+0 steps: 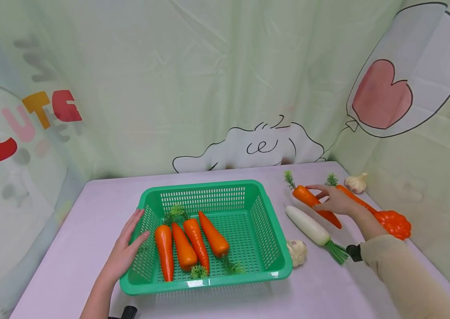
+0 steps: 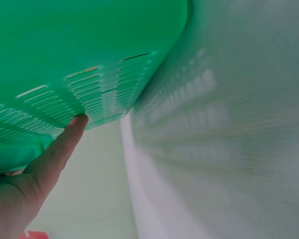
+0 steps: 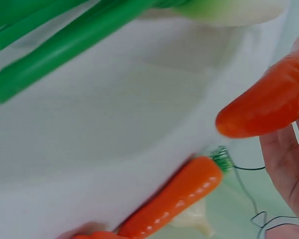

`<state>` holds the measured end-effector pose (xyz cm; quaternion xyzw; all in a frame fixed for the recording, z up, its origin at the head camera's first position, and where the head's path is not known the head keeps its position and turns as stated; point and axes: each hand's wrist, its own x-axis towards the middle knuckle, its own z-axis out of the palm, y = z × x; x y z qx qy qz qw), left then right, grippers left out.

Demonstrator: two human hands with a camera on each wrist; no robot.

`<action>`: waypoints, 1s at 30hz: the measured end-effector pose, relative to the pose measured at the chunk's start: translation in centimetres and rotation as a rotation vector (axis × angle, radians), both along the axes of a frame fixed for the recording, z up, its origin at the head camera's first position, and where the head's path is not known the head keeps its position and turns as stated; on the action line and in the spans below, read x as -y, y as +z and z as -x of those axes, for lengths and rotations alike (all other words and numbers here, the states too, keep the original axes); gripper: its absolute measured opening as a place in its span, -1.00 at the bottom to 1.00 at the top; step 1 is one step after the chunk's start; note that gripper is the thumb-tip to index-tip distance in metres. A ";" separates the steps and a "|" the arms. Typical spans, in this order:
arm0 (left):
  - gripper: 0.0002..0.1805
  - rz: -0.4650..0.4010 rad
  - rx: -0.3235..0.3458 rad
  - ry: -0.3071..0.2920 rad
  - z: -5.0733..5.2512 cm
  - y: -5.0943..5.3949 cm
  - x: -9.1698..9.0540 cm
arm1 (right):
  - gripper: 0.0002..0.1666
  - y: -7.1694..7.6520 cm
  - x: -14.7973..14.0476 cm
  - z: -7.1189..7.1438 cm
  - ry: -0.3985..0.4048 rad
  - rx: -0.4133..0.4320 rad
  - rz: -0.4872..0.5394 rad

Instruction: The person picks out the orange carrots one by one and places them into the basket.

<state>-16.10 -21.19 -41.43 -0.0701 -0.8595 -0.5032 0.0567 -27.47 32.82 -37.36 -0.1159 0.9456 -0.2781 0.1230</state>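
My right hand [image 1: 334, 200] holds a carrot [image 1: 306, 195] with a green leafy top, at the right of the table. In the right wrist view, that carrot's pointed end [image 3: 261, 107] is raised above the table, with fingers behind it. Beside it lies a white radish [image 1: 308, 225] with green stalks. My left hand [image 1: 123, 250] rests at the left rim of a green plastic basket [image 1: 274, 230], its fingers fairly straight. In the left wrist view, one digit touches the slotted wall [image 2: 35, 107]. Several carrots [image 1: 164, 248] lie inside the basket.
Beyond my right hand lie another carrot [image 1: 356, 198], a lumpy orange-red vegetable [image 1: 394, 224] and a garlic bulb [image 1: 356, 182]. A second garlic bulb [image 1: 297, 252] sits against the basket's right side. Printed curtains [image 1: 149, 110] enclose the table [image 1: 85, 230].
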 end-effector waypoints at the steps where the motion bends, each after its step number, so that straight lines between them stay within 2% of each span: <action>1: -0.37 0.000 0.000 0.000 0.0 0.0 0.0 | -0.20 0.2 0.2 -0.1 0.002 -0.001 0.005; 12: -0.36 0.002 -0.006 -0.004 0.0 -0.1 0.0 | -0.11 2.5 2.5 -1.3 -0.019 0.014 0.097; 24: -0.36 0.001 -0.003 -0.008 -0.1 0.0 0.0 | -0.16 4.9 6.5 -2.9 0.007 -0.038 0.167; 30: -0.37 0.005 -0.004 0.002 0.0 -0.1 0.1 | -0.19 5.5 8.3 -3.3 0.010 -0.039 0.177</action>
